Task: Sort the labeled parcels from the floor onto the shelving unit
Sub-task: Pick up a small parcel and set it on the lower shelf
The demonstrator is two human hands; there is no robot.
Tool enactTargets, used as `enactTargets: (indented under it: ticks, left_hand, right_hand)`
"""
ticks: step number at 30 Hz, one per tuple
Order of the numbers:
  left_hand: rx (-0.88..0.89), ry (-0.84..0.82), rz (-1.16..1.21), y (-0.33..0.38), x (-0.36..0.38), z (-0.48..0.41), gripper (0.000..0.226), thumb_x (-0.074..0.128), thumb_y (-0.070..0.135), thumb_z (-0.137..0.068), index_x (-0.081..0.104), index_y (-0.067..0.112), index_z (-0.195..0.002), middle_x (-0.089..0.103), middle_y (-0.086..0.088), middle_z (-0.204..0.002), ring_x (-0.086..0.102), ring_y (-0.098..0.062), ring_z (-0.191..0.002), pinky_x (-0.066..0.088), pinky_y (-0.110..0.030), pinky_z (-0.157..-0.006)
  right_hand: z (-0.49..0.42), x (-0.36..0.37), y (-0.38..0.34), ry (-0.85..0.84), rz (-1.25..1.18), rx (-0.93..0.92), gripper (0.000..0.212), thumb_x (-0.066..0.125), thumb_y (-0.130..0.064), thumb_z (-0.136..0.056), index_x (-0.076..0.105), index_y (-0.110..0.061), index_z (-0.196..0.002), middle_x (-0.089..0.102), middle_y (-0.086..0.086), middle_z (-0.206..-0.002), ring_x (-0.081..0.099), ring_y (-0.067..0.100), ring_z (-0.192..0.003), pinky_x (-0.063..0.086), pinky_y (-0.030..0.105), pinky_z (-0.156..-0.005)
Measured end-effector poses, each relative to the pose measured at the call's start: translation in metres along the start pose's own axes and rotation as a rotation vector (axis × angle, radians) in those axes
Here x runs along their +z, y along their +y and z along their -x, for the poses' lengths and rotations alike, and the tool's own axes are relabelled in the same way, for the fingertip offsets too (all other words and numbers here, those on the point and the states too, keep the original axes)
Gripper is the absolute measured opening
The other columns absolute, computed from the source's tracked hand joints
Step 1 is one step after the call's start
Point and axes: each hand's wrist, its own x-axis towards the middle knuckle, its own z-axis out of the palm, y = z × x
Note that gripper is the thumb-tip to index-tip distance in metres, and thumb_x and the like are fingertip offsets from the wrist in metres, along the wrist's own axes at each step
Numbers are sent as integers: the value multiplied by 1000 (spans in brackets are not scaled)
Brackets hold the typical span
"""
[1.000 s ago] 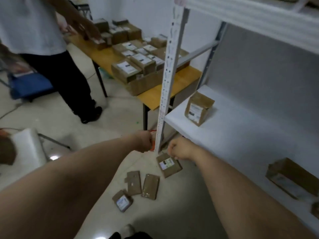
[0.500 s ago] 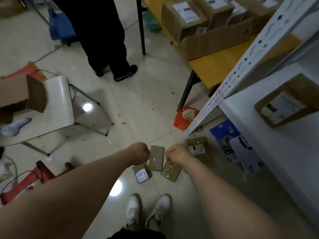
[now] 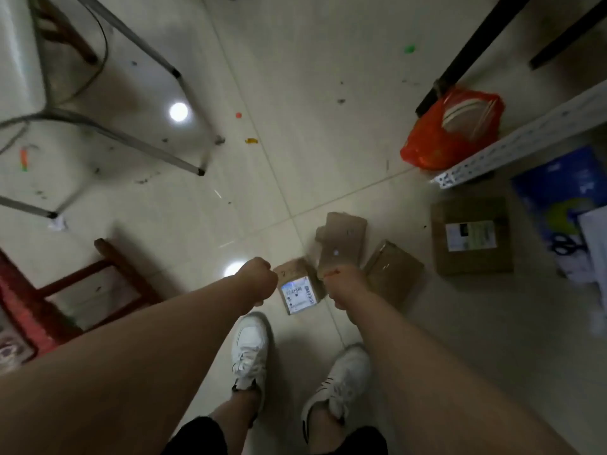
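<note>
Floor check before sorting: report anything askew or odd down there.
Four parcels lie scattered at mismatched angles; only the small parcel and the large parcel show labels. Coloured litter specks dot the tiles.

Bare floor (image 3: 312, 133) lies open across the far centre. Metal chair legs (image 3: 184, 93) fence the far left; a red stool (image 3: 82, 290) blocks the near left. Far right, a red bag (image 3: 440, 139) sits just beside the shelving post (image 3: 532, 139), under a dark worktop leg (image 3: 469, 50).
</note>
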Motion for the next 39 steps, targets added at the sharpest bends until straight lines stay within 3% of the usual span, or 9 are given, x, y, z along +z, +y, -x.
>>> enactTargets:
  ticks: [4,9,12,15,18,24,30,35,39]
  left_hand:
    - [-94,39,124,-21,27,-79,13,51,13,-96,57,4,-102,48,-7,-79,47,-20,-74,45,-34,-71]
    - [-181,-16,290,-33,48,-147,24,48,5,-98,48,12,-75,46,-4,-78,41,-13,-68,36,-30,-78]
    - [-167,-85,249,-27,56,-153,31,43,3,-100,42,13,-71,41,0,-74,38,-10,-61,40,-21,-50]
    - [-122,-57,293,-20,56,-136,30,50,2,-96,46,9,-68,46,-4,-68,40,-12,-59,35,-21,-47]
    - [22,17,300,-7,36,-91,11,65,7,-87,56,13,-90,58,-7,-81,53,-13,-64,40,-17,-48]
    - [338,-278,302,54,-17,49,70,75,-7,-70,41,33,-116,55,-2,-114,62,-24,-100,62,-41,-72]
    - [651,-59,-46,125,-72,229,120,93,22,-43,30,23,-145,44,-4,-126,55,-25,-110,54,-45,-93]
    - [925,210,-358,160,-112,358,98,90,39,-48,40,30,-132,37,1,-126,45,-23,-117,44,-46,-99]
    - [1004,-35,-139,183,-155,459,99,93,44,-51,38,40,-134,29,5,-130,45,-22,-119,52,-42,-96]
  right_hand:
    - [-77,35,15,-15,34,28,27,49,-2,-89,50,-19,-69,51,4,-78,51,23,-82,40,26,-60]
    - [-138,62,23,-134,-141,83,49,53,-7,-96,41,-4,-144,56,15,-118,63,27,-98,55,33,-75]
    - [-142,71,25,-157,-256,128,42,61,-12,-94,47,-4,-133,59,24,-126,63,38,-112,54,51,-96]
    - [-117,64,18,-153,-375,131,21,68,-30,-92,56,-17,-103,68,16,-107,70,36,-97,57,53,-92]
    - [-72,39,2,-112,-498,117,42,69,-54,-86,59,-20,-110,69,10,-114,69,31,-96,58,48,-83]
    - [58,-46,-39,-68,-701,100,60,52,-74,-86,63,-29,-126,67,3,-121,62,25,-107,50,49,-91]
    - [220,-141,-109,30,-756,-50,75,55,-81,-77,58,-29,-132,67,5,-126,63,31,-116,49,54,-99]
    - [351,-195,-160,75,-673,-283,82,78,-52,-79,39,-32,-148,56,2,-140,57,26,-123,51,54,-97]
    - [454,-241,-179,110,-715,-440,77,80,-36,-82,41,-23,-147,59,9,-137,63,29,-117,58,50,-92]
